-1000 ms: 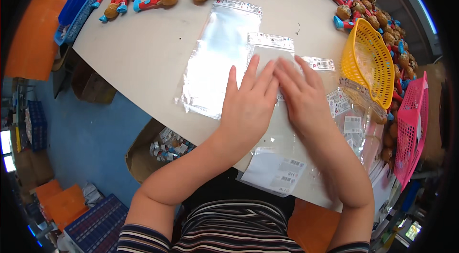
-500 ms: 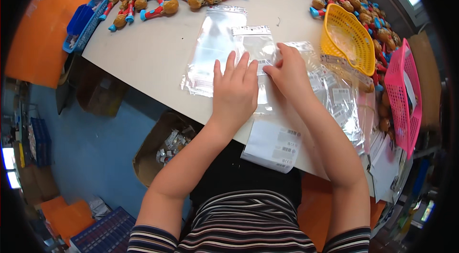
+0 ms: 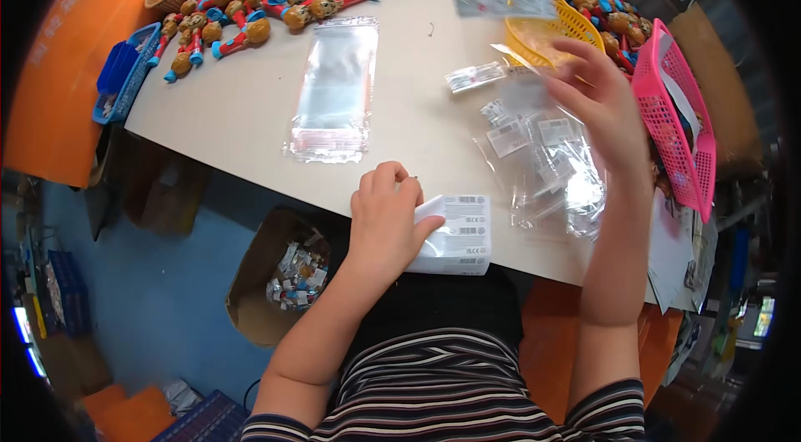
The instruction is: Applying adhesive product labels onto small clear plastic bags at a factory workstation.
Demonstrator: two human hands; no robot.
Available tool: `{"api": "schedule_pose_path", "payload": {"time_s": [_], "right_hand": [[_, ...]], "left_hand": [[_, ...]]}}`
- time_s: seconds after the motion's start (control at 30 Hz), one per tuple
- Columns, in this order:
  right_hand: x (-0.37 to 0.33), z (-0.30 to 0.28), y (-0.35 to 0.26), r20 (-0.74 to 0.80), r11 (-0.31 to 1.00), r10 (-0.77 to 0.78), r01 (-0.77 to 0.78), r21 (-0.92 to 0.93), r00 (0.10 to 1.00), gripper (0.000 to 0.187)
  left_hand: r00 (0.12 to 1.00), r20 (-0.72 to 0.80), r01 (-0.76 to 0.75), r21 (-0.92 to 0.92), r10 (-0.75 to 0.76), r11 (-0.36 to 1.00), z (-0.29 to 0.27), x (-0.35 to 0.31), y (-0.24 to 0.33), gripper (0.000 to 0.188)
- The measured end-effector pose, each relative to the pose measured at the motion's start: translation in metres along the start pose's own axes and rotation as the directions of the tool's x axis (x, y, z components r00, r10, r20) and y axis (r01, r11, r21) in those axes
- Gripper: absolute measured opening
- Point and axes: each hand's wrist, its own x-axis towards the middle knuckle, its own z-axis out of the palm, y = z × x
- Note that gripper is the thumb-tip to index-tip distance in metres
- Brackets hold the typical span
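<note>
My left hand is at the table's front edge, closed on a white sheet of printed labels, with the thumb on top and the fingers curled. My right hand, blurred by motion, hovers over the right side with thumb and fingers apart. Just beyond it, a blurred clear plastic bag with a printed top strip lies across or above the yellow basket. Below the right hand, several clear bags with white labels lie in a loose pile. A stack of clear bags rests left of centre.
Red and blue figures with round brown heads crowd the far edge. A pink basket stands at right, a blue basket at far left. A cardboard box holding small packets sits below the front edge.
My left hand has moved from the bag in the middle to the label sheet. My right hand has swung right, and that bag has gone from the middle toward the yellow basket.
</note>
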Motion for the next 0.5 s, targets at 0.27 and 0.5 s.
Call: {"api": "schedule_pose_path", "payload": {"time_s": [0.27, 0.5], "right_hand": [[-0.053, -0.074, 0.055, -0.146, 0.958, 0.146, -0.177, -0.225, 0.978, 0.045], [-0.077, -0.037, 0.04, -0.126, 0.531, -0.46, 0.158, -0.832, 0.879, 0.037]], "left_hand": [[0.98, -0.012, 0.159, -0.555, -0.199, 0.817, 0.006, 0.003, -0.013, 0.024], [0.919, 0.29, 0.376, -0.85, -0.268, 0.368, -0.016, 0.0, -0.012, 0.024]]}}
